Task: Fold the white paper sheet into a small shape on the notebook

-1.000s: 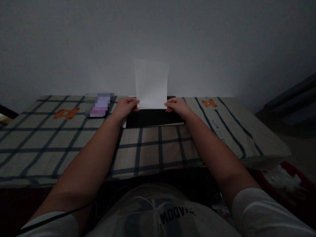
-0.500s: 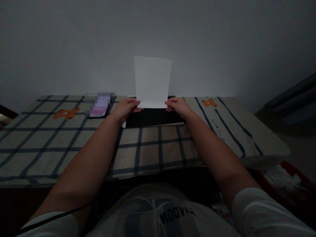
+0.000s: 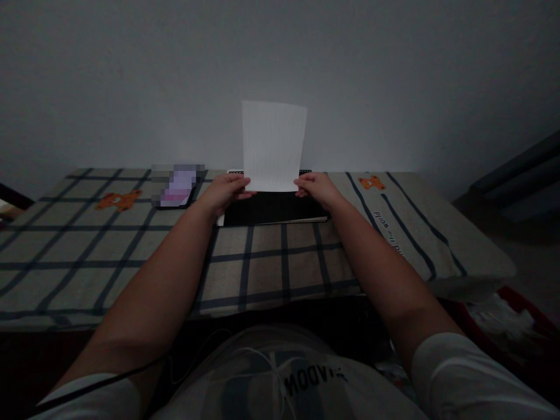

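Note:
A white sheet of paper (image 3: 274, 146) stands upright between my hands, its faint ruled lines just showing. My left hand (image 3: 227, 191) pinches its lower left corner between thumb and fingers. At the lower right corner, my right hand (image 3: 317, 188) grips it the same way. Beneath the paper and hands lies a dark notebook or folder (image 3: 275, 209) with a row of small holes or binding along its far edge; some pale page edges show at its near side. The paper covers part of its far edge.
A phone (image 3: 177, 188) with a lit, partly blurred screen lies left of the notebook. The checked tablecloth (image 3: 262, 268) has printed bears. A grey wall (image 3: 371, 76) rises behind the table. At lower right, a red container (image 3: 531, 315) holds crumpled plastic.
The sheet of paper has shifted very slightly to the right, still held at both lower corners. Both hands keep nearly the same place.

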The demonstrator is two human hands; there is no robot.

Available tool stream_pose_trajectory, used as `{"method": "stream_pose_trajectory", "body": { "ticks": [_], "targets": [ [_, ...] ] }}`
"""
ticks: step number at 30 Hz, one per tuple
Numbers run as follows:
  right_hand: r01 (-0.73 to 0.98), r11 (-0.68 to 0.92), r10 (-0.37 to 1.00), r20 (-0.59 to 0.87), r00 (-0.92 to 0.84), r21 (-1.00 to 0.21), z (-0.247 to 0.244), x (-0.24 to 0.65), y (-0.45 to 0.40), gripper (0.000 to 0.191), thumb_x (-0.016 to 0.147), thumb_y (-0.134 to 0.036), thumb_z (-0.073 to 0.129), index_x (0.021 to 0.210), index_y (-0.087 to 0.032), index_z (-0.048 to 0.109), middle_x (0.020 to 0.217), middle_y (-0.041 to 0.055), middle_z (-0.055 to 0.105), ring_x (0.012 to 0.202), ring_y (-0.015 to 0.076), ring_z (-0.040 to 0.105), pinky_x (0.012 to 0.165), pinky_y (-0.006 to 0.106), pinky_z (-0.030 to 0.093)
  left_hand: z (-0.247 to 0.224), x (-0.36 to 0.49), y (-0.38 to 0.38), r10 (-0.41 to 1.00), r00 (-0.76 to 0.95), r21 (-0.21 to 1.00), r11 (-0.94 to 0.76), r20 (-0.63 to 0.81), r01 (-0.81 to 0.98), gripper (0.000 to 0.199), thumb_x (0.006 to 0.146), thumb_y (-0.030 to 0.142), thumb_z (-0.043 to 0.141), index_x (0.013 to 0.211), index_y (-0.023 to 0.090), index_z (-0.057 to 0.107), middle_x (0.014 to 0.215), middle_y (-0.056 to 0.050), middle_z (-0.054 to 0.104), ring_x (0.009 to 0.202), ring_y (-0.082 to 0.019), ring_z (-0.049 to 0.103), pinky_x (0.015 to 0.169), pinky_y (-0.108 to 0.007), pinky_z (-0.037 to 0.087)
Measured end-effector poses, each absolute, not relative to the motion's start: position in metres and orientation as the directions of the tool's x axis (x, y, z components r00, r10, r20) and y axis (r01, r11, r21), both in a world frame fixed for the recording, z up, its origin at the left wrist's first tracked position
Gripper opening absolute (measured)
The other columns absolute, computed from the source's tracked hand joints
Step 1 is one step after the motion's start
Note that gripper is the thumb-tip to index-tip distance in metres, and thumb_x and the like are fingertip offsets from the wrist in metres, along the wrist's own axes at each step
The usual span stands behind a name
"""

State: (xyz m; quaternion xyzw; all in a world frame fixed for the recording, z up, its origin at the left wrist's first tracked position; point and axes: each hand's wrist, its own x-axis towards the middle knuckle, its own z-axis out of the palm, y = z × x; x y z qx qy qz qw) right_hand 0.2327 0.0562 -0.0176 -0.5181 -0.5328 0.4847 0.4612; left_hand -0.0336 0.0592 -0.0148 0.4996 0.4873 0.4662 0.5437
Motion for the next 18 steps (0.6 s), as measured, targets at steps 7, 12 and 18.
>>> {"method": "stream_pose_trajectory", "body": {
  "ticks": [7, 12, 18],
  "targets": [
    [0.105, -0.005, 1.000, -0.005, 0.002, -0.994, -0.0176, 0.2334, 0.0573, 0.023, 0.094, -0.003, 0.066, 0.075, -0.016, 0.064, 0.057, -0.0038, 0.063, 0.052, 0.0082, 0.063, 0.055, 0.018, 0.052, -0.0147, -0.0343, 0.0574, 0.985, 0.152, 0.996, 0.085, -0.081, -0.026, 0.006, 0.089, 0.009, 0.069, 0.090, 0.013, 0.073, 0.091, -0.006, 0.076, 0.077, -0.012, 0.075, 0.086, -0.023, 0.064],
    [0.115, 0.003, 1.000, 0.002, -0.009, -0.993, -0.0188, 0.2341, 0.0587, 0.022, 0.094, -0.005, 0.067, 0.076, -0.017, 0.064, 0.058, -0.0036, 0.064, 0.053, 0.0084, 0.063, 0.056, 0.019, 0.052, -0.0148, -0.0377, 0.0579, 0.983, 0.155, 0.995, 0.103, -0.102, 0.001, 0.010, 0.087, 0.004, 0.071, 0.080, 0.012, 0.071, 0.080, -0.004, 0.072, 0.076, -0.013, 0.076, 0.086, -0.023, 0.064],
    [0.143, 0.008, 1.000, 0.005, -0.019, -0.990, -0.0191, 0.2335, 0.0586, 0.022, 0.095, -0.007, 0.067, 0.076, -0.018, 0.064, 0.057, -0.0036, 0.063, 0.055, 0.0085, 0.063, 0.057, 0.018, 0.052, -0.0104, -0.0387, 0.0566, 0.986, 0.128, 0.992, 0.095, -0.104, 0.080, 0.013, 0.088, 0.003, 0.071, 0.079, 0.012, 0.066, 0.071, -0.004, 0.072, 0.067, -0.012, 0.075, 0.069, -0.017, 0.061]
  ]
}}
